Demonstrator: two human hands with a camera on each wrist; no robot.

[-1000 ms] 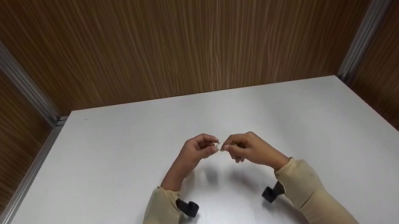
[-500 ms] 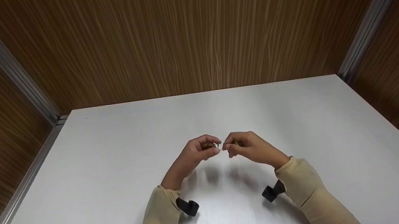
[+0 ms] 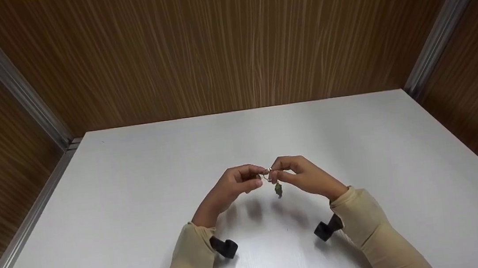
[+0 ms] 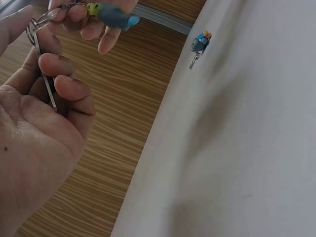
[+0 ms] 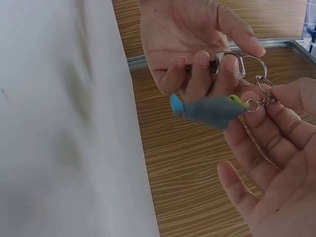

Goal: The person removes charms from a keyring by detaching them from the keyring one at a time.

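Two hands: they meet fingertip to fingertip above the middle of a white table, each pinching part of one small keychain.
Left hand (image 3: 237, 182): fingers curled, thumb and forefinger nipping a metal key ring (image 5: 236, 63); the left wrist view shows the ring's wire pressed against the curled fingers (image 4: 64, 81).
Right hand (image 3: 297, 175): fingers bent, thumb and forefinger pinching the short chain (image 5: 260, 102) that joins the ring to the charm.
Fish charm (image 3: 278, 189): a small blue-grey fish with a green head and a bright blue tail; from the head camera it hangs at 6 o'clock from the meeting fingertips, clear of the table; in the right wrist view (image 5: 210, 108) it lies across the left hand's fingers.
Second charm (image 4: 200, 43): a small blue figure with an orange top, lying on the table, well apart from the hands; seen only from the left wrist.
Sleeves (image 3: 192, 263): beige, covering both forearms, each with a black wrist camera mount (image 3: 225, 247) on its inner side.
Table (image 3: 139, 197): matte white with faint shadows under the hands; forearms enter from 6 o'clock.
Walls (image 3: 229, 41): brown wood-grain panels at 9, 12 and 3 o'clock.
Corner strips (image 3: 11, 82): grey metal rails at 10 and 2 o'clock.
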